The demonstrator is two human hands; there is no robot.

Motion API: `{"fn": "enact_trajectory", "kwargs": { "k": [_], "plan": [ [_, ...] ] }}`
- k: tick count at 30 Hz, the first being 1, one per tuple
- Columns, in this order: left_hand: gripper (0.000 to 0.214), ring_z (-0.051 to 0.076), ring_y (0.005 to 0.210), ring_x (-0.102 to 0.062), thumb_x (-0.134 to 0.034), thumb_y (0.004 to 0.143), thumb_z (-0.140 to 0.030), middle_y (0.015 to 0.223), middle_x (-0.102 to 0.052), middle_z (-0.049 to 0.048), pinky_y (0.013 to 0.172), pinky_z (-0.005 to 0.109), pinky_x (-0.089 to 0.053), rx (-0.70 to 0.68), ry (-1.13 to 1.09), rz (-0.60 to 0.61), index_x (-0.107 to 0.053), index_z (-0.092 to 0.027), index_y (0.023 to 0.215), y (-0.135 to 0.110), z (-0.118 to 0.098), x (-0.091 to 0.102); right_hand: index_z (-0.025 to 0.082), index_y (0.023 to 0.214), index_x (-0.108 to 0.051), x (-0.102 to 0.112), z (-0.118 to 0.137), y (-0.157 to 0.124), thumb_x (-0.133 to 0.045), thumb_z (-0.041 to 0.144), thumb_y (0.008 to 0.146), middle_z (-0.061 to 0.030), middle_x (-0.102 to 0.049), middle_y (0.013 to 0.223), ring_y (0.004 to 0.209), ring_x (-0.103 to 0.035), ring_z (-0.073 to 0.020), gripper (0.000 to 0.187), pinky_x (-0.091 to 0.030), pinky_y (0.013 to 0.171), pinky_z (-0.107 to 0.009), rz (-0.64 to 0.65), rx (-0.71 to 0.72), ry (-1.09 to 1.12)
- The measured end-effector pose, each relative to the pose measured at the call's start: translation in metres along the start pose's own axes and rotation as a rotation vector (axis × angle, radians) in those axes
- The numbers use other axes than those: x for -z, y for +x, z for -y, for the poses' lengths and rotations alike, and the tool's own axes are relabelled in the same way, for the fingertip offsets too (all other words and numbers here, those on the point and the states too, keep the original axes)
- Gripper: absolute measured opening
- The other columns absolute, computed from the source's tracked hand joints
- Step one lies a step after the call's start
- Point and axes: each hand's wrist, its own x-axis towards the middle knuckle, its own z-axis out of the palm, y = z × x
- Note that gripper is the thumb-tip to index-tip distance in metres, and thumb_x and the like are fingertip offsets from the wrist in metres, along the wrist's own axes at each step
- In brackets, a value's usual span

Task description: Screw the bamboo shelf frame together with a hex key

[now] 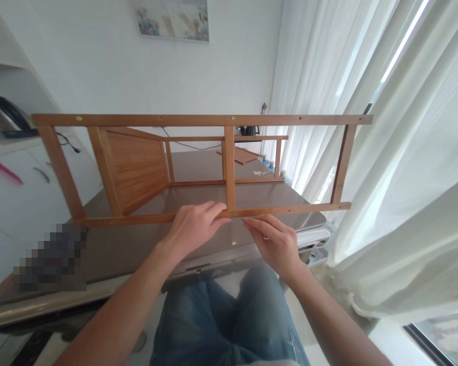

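The step in hand looks like fastening work on the wooden frame (191, 120), which stands on edge on the table (130, 244), straight in front of the person. The left hand (196, 221) is clamped on the lower near rail (313, 209), just left of the middle crosspiece (230, 173). The right hand (275, 241) is beside the same joint, thumb and fingertips together in a pinch – whether something small sits between them, I cannot tell. A small fitting (234, 214) shows in the rail between the two hands; the next move probably calls for a steady left grip and fine fingertip alignment there. The frame's long axis runs left to right across the view, its solid panel (139, 168) toward the left end, its other end pointing toward the white curtain (313, 76)
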Motion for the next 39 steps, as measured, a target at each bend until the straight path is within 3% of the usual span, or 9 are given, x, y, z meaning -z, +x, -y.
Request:
{"fn": "enact_trajectory", "kwargs": {
  "k": [7, 21, 33, 39],
  "plan": [
    [0.034, 0.017, 0.07, -0.07, -0.051, 0.104, -0.053, 0.085, -0.074, 0.001, 0.056, 0.029, -0.035, -0.053, 0.074, -0.119, -0.07, -0.025, 0.105, 0.008, 0.007, 0.001, 0.024, 0.109, -0.076, -0.002, -0.007, 0.025, -0.062, 0.016, 0.101, -0.0032, -0.077, 0.1, 0.085, -0.074, -0.0127, 0.018, -0.057, 0.076, -0.023, 0.022, 0.063, -0.041],
    [0.028, 0.018, 0.071, -0.069, -0.056, 0.102, -0.05, 0.082, -0.072, -0.0004, 0.056, 0.03, -0.034, -0.021, 0.04, -0.102, -0.069, -0.026, 0.102, 0.014, 0.009, 0.006, 0.022, 0.107, -0.077, 0.001, -0.014, 0.045, -0.062, 0.015, 0.101, -0.0031, -0.077, 0.099, 0.08, -0.072, -0.0115, 0.018, -0.054, 0.07, -0.022, 0.086, 0.188, -0.149],
    [0.025, 0.017, 0.071, -0.069, -0.059, 0.101, -0.047, 0.081, -0.072, -0.0015, 0.053, 0.03, -0.031, -0.019, 0.019, -0.097, -0.072, -0.026, 0.1, 0.02, 0.006, 0.014, 0.023, 0.101, -0.08, 0.019, -0.004, 0.078, -0.054, 0.015, 0.102, -0.0007, -0.074, 0.084, 0.061, -0.061, -0.0087, 0.026, -0.04, 0.053, -0.023, 0.315, 0.354, -0.478],
    [0.027, 0.016, 0.07, -0.068, -0.059, 0.101, -0.049, 0.079, -0.071, -0.0006, 0.054, 0.03, -0.032, -0.023, -0.006, -0.133, -0.072, -0.025, 0.098, 0.02, 0.008, 0.012, 0.024, 0.106, -0.081, 0.02, -0.009, 0.078, -0.056, 0.02, 0.103, -0.003, -0.076, 0.091, 0.066, -0.066, -0.0101, 0.025, -0.046, 0.053, -0.023, 0.286, 0.351, -0.37]
  ]
}}
